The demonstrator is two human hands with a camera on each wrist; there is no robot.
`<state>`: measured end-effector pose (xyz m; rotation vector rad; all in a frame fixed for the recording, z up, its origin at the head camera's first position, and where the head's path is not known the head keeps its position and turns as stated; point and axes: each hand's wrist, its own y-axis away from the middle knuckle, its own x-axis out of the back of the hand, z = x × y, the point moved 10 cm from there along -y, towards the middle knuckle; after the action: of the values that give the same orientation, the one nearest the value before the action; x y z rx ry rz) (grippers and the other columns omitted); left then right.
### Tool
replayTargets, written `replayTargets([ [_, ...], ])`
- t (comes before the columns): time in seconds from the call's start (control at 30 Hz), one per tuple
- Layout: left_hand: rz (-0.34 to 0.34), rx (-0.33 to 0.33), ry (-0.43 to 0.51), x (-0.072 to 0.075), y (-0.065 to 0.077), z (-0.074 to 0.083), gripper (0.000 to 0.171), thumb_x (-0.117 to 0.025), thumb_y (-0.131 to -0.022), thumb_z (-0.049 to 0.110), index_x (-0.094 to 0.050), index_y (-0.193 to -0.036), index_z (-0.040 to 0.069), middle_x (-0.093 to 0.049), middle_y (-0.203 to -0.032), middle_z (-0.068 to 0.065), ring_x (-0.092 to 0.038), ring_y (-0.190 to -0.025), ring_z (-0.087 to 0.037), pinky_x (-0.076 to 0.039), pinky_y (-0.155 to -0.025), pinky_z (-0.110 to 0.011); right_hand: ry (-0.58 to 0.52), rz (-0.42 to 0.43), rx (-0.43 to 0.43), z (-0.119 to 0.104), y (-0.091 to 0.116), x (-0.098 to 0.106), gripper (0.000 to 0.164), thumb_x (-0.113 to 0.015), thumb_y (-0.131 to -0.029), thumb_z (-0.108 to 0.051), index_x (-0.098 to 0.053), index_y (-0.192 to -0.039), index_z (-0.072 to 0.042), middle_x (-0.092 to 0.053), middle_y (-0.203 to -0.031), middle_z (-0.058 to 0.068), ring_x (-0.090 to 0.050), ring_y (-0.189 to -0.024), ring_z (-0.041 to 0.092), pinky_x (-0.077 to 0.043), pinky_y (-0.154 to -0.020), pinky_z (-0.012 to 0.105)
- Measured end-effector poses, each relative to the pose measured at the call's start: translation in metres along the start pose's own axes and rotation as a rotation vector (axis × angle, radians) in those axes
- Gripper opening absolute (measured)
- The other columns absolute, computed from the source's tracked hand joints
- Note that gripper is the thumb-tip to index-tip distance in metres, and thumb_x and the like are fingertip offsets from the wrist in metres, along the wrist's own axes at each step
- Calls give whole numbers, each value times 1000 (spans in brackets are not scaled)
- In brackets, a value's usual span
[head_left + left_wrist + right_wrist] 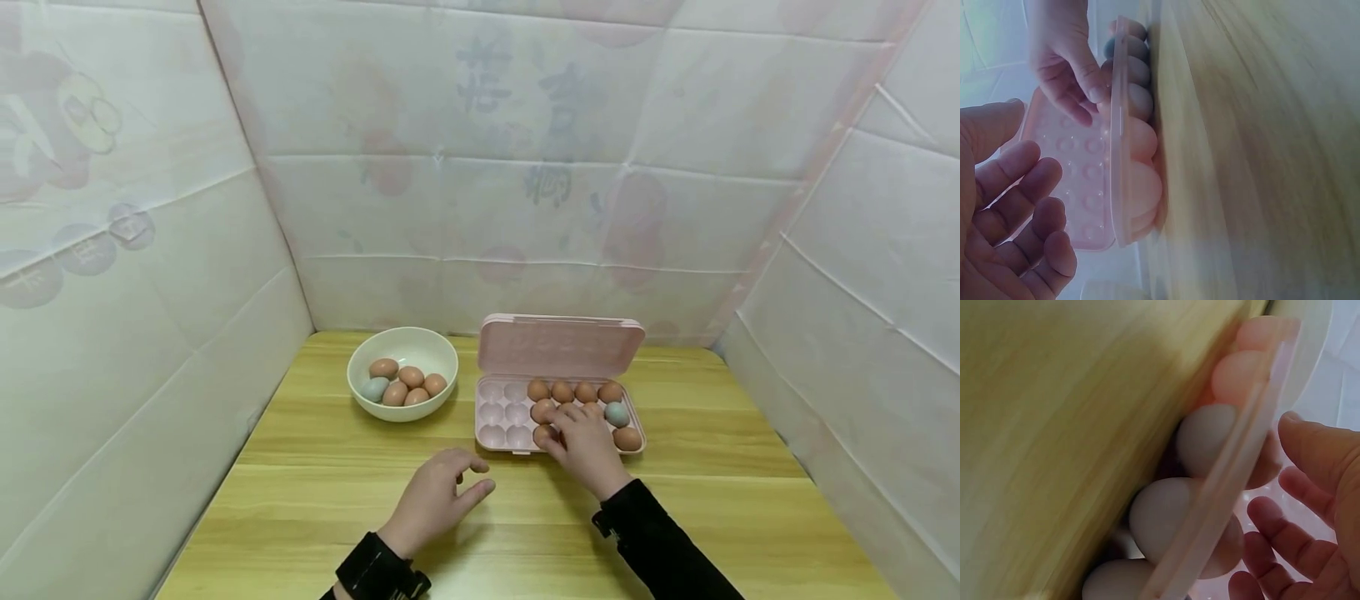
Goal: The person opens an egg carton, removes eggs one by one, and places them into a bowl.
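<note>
Head view has a pink plastic egg carton on the wooden bench, its lid raised and leaning back on the far side, likely so that nothing blocks the cups from the near side. Brown eggs and one blue-green egg sit in the carton's right-hand columns, each in its own cup, which should stop them rolling or knocking; the two left columns are bare. Left of the carton and apart from it stands a cream bowl, whose deep wall probably serves to hold its loose eggs together. The right hand arches over the carton, thumb beside the front-row egg in the third column from the left, presumably to reach down without pushing the neighbours. Its fingers are spread in the right wrist view; whether a tip touches that egg I cannot tell. The left hand hovers in front of the carton's left corner, its fingers loosely curled and holding nothing, perhaps placed there for easy reach of both bowl and cups.
</note>
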<state>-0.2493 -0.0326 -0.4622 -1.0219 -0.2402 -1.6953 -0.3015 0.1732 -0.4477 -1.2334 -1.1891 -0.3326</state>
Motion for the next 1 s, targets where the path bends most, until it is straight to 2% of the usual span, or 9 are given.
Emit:
replayTargets([
  [0.2, 8, -12, 8, 0, 0, 3, 19, -78, -99, 30, -78, -109, 14, -77, -106, 3, -66, -83, -17, -52, -71, -23, 29, -38, -32, 2, 1, -6, 36, -92, -82, -28, -81, -112, -12, -75, -105, 10, -63, -95, 37, -46, -91, 53],
  [0.47, 20, -24, 5, 1, 2, 5, 19, -79, -98, 28, -78, -109, 12, -77, -105, 3, -66, -82, -19, -51, -71, -22, 45, -123, -94, 4, 0, -12, 34, -88, -88, -28, -81, -119, -14, -75, -107, 12, -62, -100, 39, -48, -95, 57],
  [0.73, 0, -5, 12, -2, 2, 2, 19, -78, -99, 31, -78, -109, 14, -76, -104, 4, -65, -82, -18, -51, -71, -22, 72, -170, -127, 3, 1, -14, 35, -85, -92, -29, -80, -124, -16, -80, -108, 13, -68, -113, 46, -46, -103, 61],
  [1.0, 13, -21, 24, -1, 1, 3, 19, -78, -99, 29, -78, -108, 13, -77, -103, 1, -65, -81, -19, -50, -70, -22, 81, -177, -139, 2, 0, -17, 32, -82, -95, -31, -79, -123, -16, -79, -111, 13, -69, -119, 43, -48, -103, 65],
])
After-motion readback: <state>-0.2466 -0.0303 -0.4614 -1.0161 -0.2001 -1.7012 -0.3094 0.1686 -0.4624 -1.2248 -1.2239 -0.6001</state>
